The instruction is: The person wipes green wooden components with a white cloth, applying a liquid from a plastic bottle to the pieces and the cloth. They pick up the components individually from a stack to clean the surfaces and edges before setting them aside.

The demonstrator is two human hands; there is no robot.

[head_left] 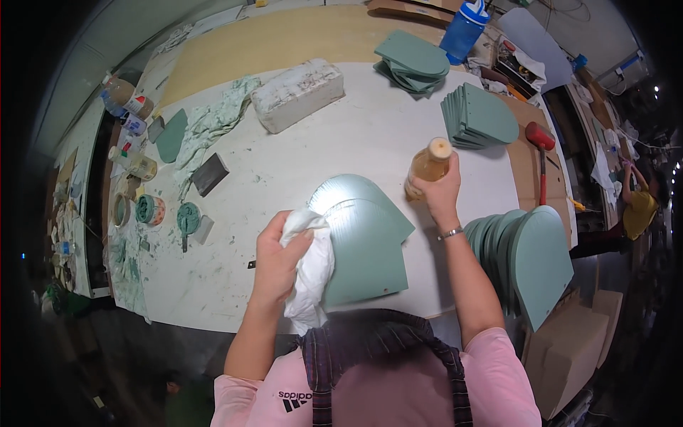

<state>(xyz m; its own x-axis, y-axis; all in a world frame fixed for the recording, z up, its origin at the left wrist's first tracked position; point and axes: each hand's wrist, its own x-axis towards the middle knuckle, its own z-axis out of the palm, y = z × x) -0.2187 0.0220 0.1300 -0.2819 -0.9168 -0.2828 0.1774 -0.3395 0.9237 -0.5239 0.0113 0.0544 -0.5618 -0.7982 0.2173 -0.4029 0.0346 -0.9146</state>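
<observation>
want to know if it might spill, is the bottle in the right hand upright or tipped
Roughly upright, leaning slightly. The right hand grips the amber bottle by its lower body, its cap at the top, above the white table.

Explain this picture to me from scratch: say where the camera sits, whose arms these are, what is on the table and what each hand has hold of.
There is no machine here. The one picture comes from a wide fisheye camera worn on a person's head, looking down, so straight edges bend near the rim and the person's own forearms come up from the bottom.

The left hand has its grip closed on a crumpled white cloth, pressed at the edge of a flat pale green arch-shaped panel lying on the white worktable. The right hand holds a small amber plastic bottle above the table.

Around them lie stacks of the same green panels, more standing on edge at the right, a white wrapped block, a red-headed mallet, a blue bottle, and tape rolls and jars at the left.
</observation>
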